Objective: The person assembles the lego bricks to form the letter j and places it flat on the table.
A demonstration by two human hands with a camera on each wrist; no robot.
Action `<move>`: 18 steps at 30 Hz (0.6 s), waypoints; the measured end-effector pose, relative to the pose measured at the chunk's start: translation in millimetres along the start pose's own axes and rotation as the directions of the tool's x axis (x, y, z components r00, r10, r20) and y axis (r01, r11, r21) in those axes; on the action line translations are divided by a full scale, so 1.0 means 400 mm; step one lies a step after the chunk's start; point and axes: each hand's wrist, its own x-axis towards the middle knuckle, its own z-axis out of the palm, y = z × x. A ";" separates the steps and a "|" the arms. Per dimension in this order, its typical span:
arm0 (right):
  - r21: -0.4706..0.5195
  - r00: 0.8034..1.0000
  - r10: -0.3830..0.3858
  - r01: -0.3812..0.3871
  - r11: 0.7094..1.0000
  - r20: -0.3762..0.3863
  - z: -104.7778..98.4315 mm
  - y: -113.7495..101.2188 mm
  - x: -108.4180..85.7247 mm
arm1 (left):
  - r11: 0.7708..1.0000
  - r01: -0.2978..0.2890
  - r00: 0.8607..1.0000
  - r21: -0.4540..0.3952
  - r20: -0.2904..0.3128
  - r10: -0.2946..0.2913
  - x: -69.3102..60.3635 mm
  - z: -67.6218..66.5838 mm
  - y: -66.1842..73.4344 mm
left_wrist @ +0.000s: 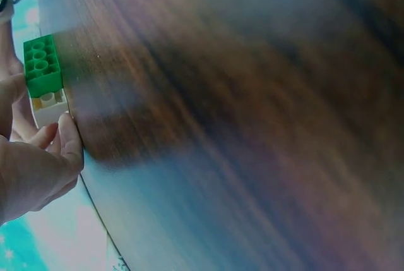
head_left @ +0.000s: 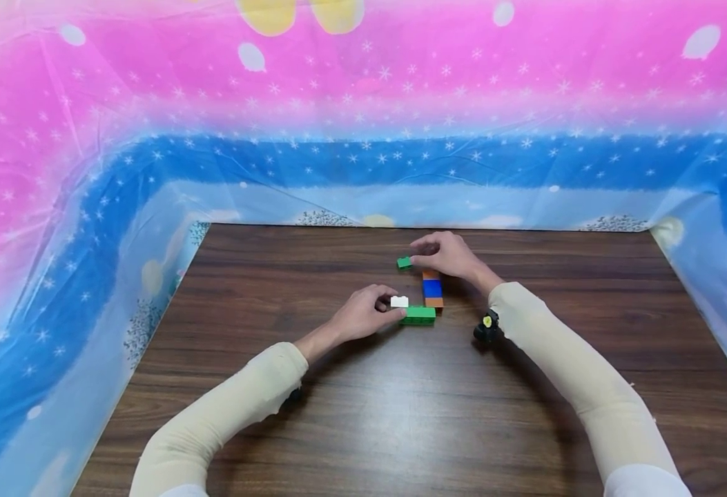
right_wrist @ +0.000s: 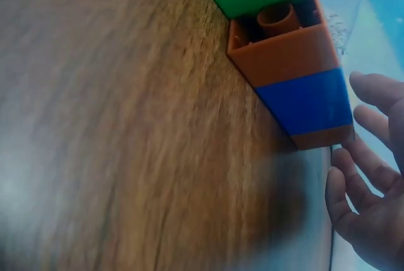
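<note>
My left hand [head_left: 363,310] grips a white brick [head_left: 399,301], its thumb against the left end of a longer green brick [head_left: 419,315]. The left wrist view shows fingertips at the end of the white brick [left_wrist: 50,114], which adjoins the green brick [left_wrist: 42,66]. A row of orange, blue and orange bricks [head_left: 432,288] extends away from the green brick's right end. Beyond that row my right hand [head_left: 450,255] has loosely bent, spread fingers, its thumb tip beside a small green brick [head_left: 404,263]. That small brick is hidden in the right wrist view.
The bricks stand on a dark wooden table [head_left: 400,414], near its far edge. A pink and blue patterned cloth [head_left: 363,159] rises behind the table and along its sides. A small black camera [head_left: 486,328] hangs from my right wrist.
</note>
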 end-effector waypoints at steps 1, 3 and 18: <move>0.001 1.000 0.000 0.000 1.000 0.008 0.004 0.000 0.004 | 1.000 0.002 1.000 -0.002 0.001 -0.002 -0.001 0.000 0.000; -0.007 1.000 0.005 -0.005 1.000 0.022 0.013 0.001 0.010 | 1.000 0.001 1.000 -0.007 0.000 -0.001 -0.002 -0.001 -0.001; -0.047 0.999 0.030 -0.028 0.999 0.036 0.025 -0.006 0.021 | 1.000 0.013 1.000 -0.016 0.001 -0.013 0.003 -0.003 0.002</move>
